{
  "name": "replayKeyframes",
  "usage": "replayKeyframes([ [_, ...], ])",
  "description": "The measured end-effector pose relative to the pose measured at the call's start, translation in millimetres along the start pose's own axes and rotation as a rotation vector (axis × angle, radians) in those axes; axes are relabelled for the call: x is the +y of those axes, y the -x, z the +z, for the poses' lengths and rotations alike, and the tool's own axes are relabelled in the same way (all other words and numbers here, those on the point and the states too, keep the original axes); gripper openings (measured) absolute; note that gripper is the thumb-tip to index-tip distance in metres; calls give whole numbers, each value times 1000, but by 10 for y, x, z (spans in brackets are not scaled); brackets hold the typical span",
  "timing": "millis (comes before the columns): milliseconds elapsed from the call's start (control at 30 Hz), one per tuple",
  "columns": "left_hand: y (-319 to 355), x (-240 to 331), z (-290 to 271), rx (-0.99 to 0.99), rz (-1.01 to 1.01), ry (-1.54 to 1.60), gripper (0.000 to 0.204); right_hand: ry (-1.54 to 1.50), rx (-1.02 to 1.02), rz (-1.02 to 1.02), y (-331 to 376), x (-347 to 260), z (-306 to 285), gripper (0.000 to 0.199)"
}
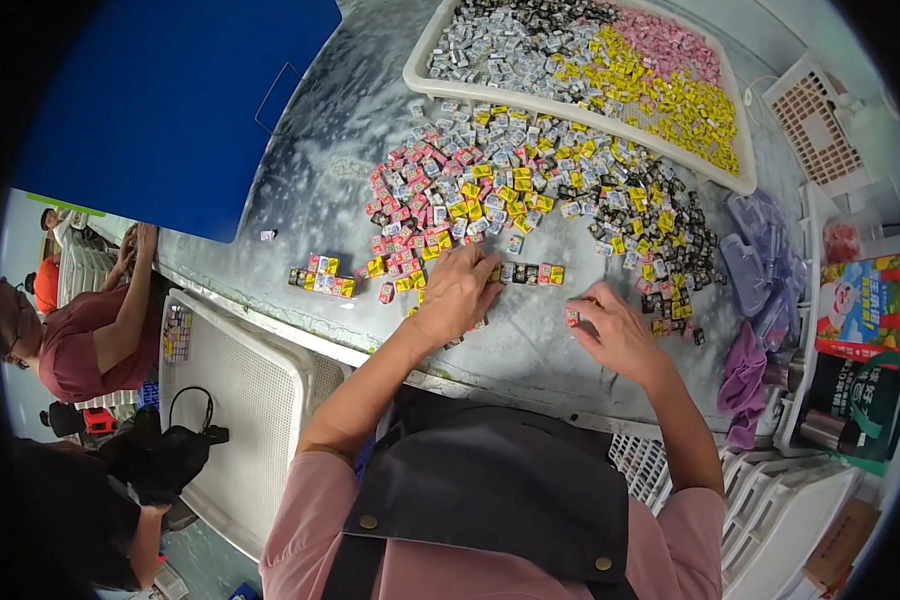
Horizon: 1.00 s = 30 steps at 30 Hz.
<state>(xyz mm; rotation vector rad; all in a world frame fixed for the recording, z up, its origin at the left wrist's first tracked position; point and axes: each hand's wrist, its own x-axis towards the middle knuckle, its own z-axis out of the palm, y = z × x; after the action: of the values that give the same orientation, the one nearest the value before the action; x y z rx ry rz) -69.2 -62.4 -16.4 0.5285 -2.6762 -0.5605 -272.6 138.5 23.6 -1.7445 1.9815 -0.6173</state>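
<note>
My left hand (457, 290) reaches over the metal table with bent fingers. Between its thumb and forefinger lies the left end of a short row of small printed blocks (527, 274), black, yellow and pink. To the right, my right hand (615, 330) pinches one small pink-and-white block (572, 317), held apart from the row. Beyond my hands spreads a loose heap of similar blocks (510, 190) in pink, yellow, white and black. A small stacked group of blocks (322, 277) stands to the left. My left palm hides some pieces.
At the back a white tray (580, 118) holds many more blocks, roughly grouped by colour. A blue board (170, 100) covers the far left. Purple cloth (742, 370) and a white rack (820, 300) with bags stand at right. Another person (95, 340) works at left, beside a large white crate (240, 420).
</note>
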Motion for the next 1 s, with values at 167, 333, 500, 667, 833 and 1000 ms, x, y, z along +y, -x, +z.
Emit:
replayKeyframes([
  [167, 79, 95, -15, 96, -6, -49, 57, -38, 49, 66, -23, 166, 125, 24],
  [333, 350, 252, -54, 56, -35, -20, 52, -94, 70, 76, -6, 82, 80, 23],
  [500, 493, 477, -4, -12, 186, 49, 38, -118, 50, 70, -26, 43, 39, 22],
  [667, 484, 546, 125, -59, 323, 33, 29, -144, 110, 114, -101, 106, 118, 20],
  [833, 525, 449, 48, -108, 338, -19, 24, -82, 117, 174, -224, 140, 150, 20],
  [1000, 549, 370, -121, -123, 311, -63, 21, 58, 182, 185, -338, 178, 277, 23],
])
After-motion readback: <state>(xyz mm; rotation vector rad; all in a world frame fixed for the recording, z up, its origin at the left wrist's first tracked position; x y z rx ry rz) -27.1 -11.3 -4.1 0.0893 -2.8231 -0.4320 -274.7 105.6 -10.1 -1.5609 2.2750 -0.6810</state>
